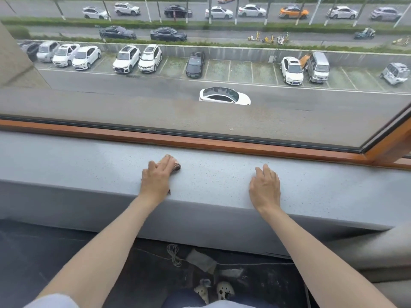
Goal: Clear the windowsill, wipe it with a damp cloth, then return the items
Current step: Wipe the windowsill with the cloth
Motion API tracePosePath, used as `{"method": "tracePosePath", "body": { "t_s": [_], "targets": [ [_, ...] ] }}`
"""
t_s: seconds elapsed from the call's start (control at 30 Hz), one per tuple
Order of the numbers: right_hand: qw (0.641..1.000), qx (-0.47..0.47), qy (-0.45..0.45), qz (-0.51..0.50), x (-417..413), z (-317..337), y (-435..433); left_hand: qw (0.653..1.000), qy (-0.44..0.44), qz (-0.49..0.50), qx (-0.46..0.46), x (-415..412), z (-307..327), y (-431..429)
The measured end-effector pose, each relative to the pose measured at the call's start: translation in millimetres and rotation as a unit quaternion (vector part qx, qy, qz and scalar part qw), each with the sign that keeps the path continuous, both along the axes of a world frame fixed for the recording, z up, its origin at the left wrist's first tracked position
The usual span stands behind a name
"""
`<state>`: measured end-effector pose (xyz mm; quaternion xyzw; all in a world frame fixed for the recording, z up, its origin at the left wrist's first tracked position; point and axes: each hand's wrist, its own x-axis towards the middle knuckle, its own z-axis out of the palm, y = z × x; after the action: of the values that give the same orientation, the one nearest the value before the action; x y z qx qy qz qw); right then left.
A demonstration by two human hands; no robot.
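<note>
Brown cloth (176, 167): our left hand (156, 176) presses it flat-fingered to wipe the windowsill (89, 161); right hand (264, 187), fingers loosely spread, seemingly braces us.

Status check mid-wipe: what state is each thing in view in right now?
Grey speckled windowsill: items not yet returned.
Brown woven cloth: bunched on the windowsill.
Left hand: fingers straight, pressing the cloth.
Right hand: flat on the windowsill, holding nothing.
Wooden-framed window: looks shut.
</note>
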<state>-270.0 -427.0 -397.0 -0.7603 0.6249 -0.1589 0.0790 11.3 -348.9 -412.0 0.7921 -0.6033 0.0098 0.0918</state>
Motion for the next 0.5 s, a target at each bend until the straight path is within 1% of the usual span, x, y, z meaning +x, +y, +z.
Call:
{"method": "tracePosePath", "body": {
  "t_s": [0.07,0.1,0.13,0.17,0.2,0.27,0.3,0.33,0.37,0.4,0.43,0.5],
  "targets": [
    [1.0,-0.016,-0.001,0.011,-4,3,-5,0.994,0.025,0.105,0.004,-13,10,-21],
    [1.0,-0.024,-0.002,0.013,-6,3,-8,0.992,0.035,0.12,0.003,-29,17,-30],
    [0.999,-0.032,-0.001,0.015,-7,4,-11,0.993,0.043,0.107,0.009,-46,20,-36],
    [0.999,-0.033,0.0,0.014,-8,6,-14,0.997,0.038,0.067,0.018,-64,18,-40],
    [1.0,-0.03,-0.001,0.009,-9,7,-16,0.999,0.026,0.004,0.039,-79,14,-40],
    [1.0,-0.016,-0.001,0.005,8,8,-12,0.987,0.011,-0.139,0.074,-75,11,-19],
    [1.0,-0.008,0.003,0.007,10,10,-12,0.979,0.007,-0.19,0.079,-66,13,-13],
    [1.0,-0.007,0.004,0.013,13,11,-12,0.975,0.0,-0.206,0.079,-50,17,-10],
    [1.0,-0.016,0.007,0.024,15,11,-12,0.979,-0.011,-0.187,0.077,-32,17,-7],
    [0.998,-0.035,0.011,0.047,16,10,-11,0.987,-0.022,-0.142,0.068,-13,15,-5],
    [0.995,-0.058,0.014,0.074,19,6,-8,0.995,-0.025,-0.078,0.06,7,11,-3],
    [0.991,-0.068,0.032,0.114,21,3,-3,0.997,0.011,0.06,0.038,29,8,-8]
  ]
}}
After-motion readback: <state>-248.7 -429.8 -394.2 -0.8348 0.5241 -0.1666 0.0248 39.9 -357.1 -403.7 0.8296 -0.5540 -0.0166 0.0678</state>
